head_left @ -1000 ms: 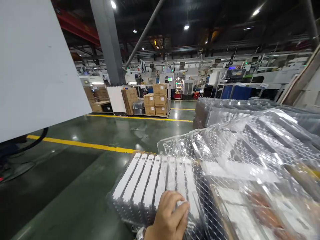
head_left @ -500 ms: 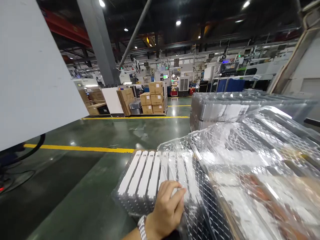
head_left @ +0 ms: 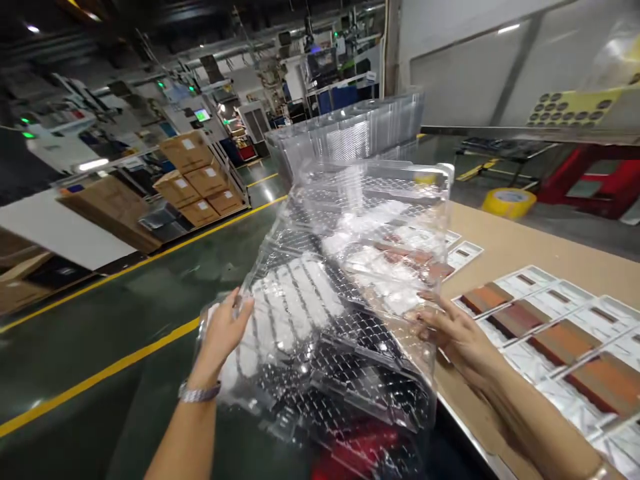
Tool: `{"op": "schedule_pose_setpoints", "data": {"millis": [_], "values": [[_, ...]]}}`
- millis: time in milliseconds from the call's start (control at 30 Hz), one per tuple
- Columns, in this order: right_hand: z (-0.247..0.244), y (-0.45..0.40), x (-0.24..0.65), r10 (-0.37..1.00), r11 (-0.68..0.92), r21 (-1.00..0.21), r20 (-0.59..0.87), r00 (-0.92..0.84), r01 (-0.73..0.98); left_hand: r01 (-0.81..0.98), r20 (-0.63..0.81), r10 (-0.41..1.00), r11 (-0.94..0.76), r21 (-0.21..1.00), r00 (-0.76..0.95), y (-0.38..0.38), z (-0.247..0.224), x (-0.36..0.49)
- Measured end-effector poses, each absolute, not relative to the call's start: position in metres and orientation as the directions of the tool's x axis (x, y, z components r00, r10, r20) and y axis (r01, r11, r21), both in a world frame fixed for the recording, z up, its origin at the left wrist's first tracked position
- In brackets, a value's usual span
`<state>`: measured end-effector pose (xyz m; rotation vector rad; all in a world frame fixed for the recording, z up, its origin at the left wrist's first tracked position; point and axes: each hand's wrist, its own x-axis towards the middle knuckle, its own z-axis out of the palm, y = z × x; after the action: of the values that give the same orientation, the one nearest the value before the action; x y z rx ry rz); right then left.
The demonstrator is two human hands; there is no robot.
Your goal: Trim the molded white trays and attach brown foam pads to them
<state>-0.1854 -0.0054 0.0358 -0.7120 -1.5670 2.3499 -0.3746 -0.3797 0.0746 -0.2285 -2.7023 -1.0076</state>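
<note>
The left hand (head_left: 225, 333), alone in view half a second earlier, pinched the left edge of the clear tray (head_left: 370, 347), thumb and fingers nearly together. The tray had come round between both hands, tilted, with the white strips (head_left: 295, 300) showing through it; its load now seemed shared, and steadier for moving. At its right edge the right hand (head_left: 463, 340), newly in view, had its fingers curled in, apparently around the rim, with little gap. Further right, the table (head_left: 500, 230) bore cases (head_left: 570, 333) with orange-brown blocks, well apart from the left hand.
</note>
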Motion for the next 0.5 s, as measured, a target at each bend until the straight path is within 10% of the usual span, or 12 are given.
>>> {"op": "schedule_pose_setpoints", "data": {"millis": [500], "values": [[0.046, -0.015, -0.183, 0.362, -0.302, -0.938, -0.276, -0.89, 0.168, -0.239, -0.203, -0.141, 0.337, 0.911, -0.969, -0.424, 0.053, -0.365]]}}
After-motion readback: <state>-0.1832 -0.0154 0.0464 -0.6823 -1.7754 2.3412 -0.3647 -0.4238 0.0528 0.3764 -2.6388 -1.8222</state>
